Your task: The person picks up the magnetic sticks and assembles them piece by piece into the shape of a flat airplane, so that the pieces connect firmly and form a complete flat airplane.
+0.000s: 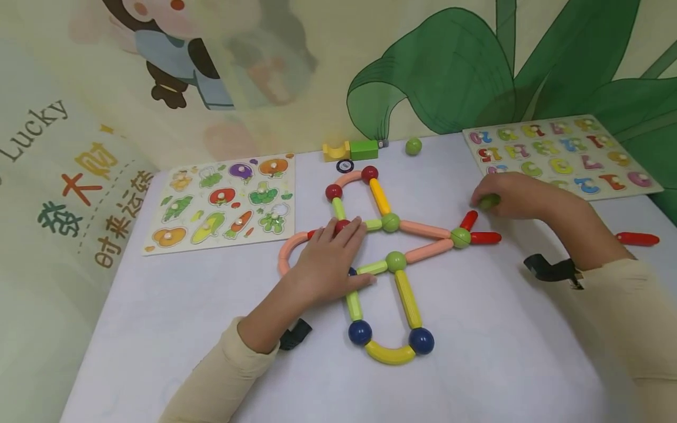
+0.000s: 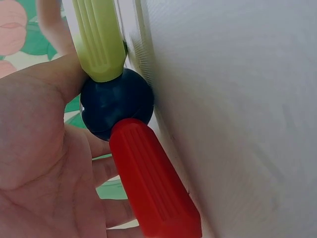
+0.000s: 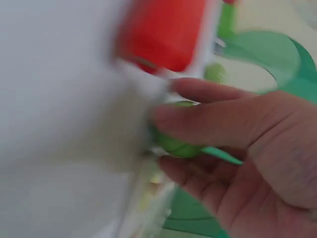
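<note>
A flat figure of magnetic rods and balls lies on the table, with a green ball [image 1: 461, 237] at its right end and two short red rods [image 1: 485, 238] branching from it. My left hand [image 1: 325, 267] rests over the figure's left part with fingers extended, partly hiding a red ball [image 1: 342, 225]. Beside that palm, a dark blue ball [image 2: 117, 103] joins a light green rod [image 2: 99, 39] and a red rod [image 2: 154, 181]. My right hand [image 1: 515, 197] pinches a loose green ball [image 3: 178, 145] between thumb and fingers, just above and right of the red rods.
A vegetable puzzle board [image 1: 224, 202] lies at left and a number puzzle board [image 1: 563, 155] at back right. Yellow and green blocks [image 1: 364, 150], a black disc [image 1: 345, 166] and another green ball [image 1: 414, 146] sit near the wall. One red rod [image 1: 637, 238] lies by the right forearm.
</note>
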`<state>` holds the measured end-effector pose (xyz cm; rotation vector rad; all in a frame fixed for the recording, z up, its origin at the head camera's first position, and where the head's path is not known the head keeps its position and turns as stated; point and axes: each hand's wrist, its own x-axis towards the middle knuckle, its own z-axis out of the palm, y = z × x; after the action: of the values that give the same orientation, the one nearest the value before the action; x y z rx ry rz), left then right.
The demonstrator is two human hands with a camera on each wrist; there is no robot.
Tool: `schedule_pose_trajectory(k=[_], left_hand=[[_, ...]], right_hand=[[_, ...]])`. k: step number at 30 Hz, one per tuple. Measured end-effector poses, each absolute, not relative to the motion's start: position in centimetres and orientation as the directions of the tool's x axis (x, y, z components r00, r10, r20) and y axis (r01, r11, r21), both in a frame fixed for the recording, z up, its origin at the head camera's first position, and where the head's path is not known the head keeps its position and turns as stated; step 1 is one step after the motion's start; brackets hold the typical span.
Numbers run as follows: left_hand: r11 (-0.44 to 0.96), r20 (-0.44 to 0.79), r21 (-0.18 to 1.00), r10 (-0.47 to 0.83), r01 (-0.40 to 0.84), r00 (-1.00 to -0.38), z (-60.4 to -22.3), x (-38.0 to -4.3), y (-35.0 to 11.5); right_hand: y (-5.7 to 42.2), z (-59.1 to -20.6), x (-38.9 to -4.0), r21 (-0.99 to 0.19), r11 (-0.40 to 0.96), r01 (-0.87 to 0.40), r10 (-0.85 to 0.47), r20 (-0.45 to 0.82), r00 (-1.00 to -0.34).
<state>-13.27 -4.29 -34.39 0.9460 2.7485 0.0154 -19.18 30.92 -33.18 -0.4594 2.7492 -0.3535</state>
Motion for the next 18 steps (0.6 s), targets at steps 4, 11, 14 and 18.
schedule_pose_trajectory(k=[4, 11, 14, 18], left_hand=[[0.792, -0.225, 0.088, 0.607, 0.604, -0.762, -34.4, -13.4, -4.3], [0.790, -0.233, 0.099, 0.610, 0.606, -0.757, -34.5, -13.4, -4.4], [0.789, -0.229, 0.105, 0.612, 0.606, -0.757, -34.6, -13.4, -4.4], [0.793, -0.232, 0.092, 0.605, 0.602, -0.762, -34.6, -13.4, -4.5]], right_hand=[[30.2, -34.3, -17.9, -0.344, 0.894, -0.288, -0.378, -0.232, -0.896], [30.5, -34.1, -17.7, -0.417, 0.865, -0.281, -0.399, -0.229, -0.888], [31.1, -33.5, -18.2, -0.484, 0.840, -0.246, -0.411, -0.272, -0.870], [31.4, -32.2, -20.1, -0.522, 0.827, -0.208, -0.408, -0.303, -0.862]])
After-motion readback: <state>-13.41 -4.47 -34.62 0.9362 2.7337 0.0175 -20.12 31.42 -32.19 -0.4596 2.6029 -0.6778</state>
